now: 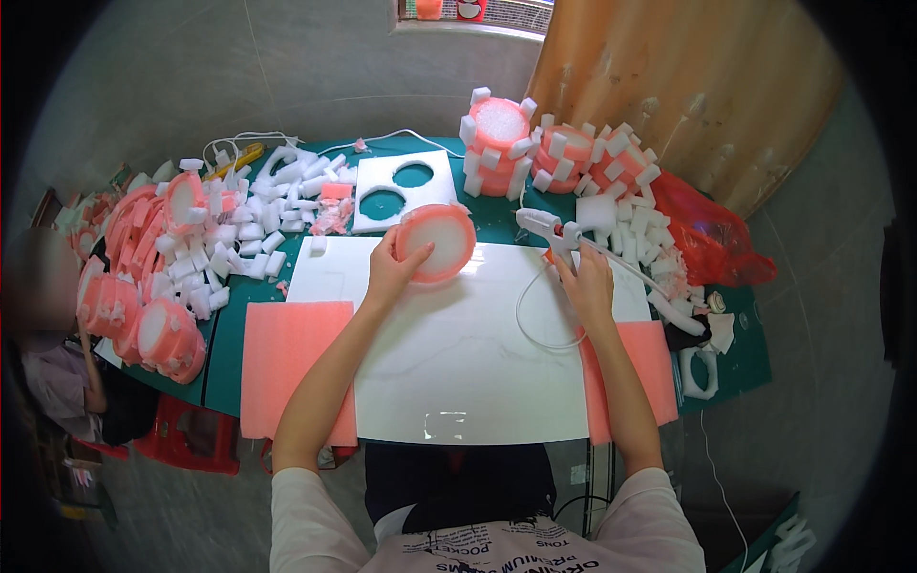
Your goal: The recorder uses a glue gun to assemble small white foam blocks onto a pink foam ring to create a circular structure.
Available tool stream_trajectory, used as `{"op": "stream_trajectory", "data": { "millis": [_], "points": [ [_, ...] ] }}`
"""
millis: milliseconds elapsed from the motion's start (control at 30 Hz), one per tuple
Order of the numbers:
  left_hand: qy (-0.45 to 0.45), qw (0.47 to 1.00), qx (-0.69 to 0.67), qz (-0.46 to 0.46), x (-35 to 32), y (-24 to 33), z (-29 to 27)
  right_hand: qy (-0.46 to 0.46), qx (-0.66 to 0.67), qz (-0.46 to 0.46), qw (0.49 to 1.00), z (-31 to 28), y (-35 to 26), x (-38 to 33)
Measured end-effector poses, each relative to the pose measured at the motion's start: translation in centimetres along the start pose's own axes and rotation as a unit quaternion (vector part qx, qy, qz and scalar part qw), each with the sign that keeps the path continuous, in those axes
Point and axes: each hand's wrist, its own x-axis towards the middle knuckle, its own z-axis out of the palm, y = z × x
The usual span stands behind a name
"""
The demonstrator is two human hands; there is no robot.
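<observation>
Left hand (390, 272) is gripping a round pink foam disc (437, 241) by its edge, over the white board (449, 353). Right hand (585, 282) is closed around a white glue gun (552, 229), just right of the disc.

Bright, even daylight fills a sharp centre, with a glossy glare patch on the white board (449, 425) near its front edge, soft faint shadows, and fisheye bending fading into a black circular rim.
</observation>
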Motion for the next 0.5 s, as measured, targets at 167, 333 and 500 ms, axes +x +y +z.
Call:
{"op": "stream_trajectory", "data": {
  "millis": [167,333,500],
  "points": [
    [0.007,1.000,-0.017,-0.015,0.0,0.0,0.0,0.014,-0.051,0.007,0.999,-0.9,-0.9,-0.8],
    [0.043,0.999,-0.009,-0.015,0.2,-0.4,0.0,0.046,-0.075,-0.001,0.996,-1.1,-0.8,-1.0],
    [0.065,0.997,-0.042,-0.014,0.6,-0.3,-0.3,0.015,-0.060,0.039,0.997,-1.7,-1.0,-0.8]
  ]
}}
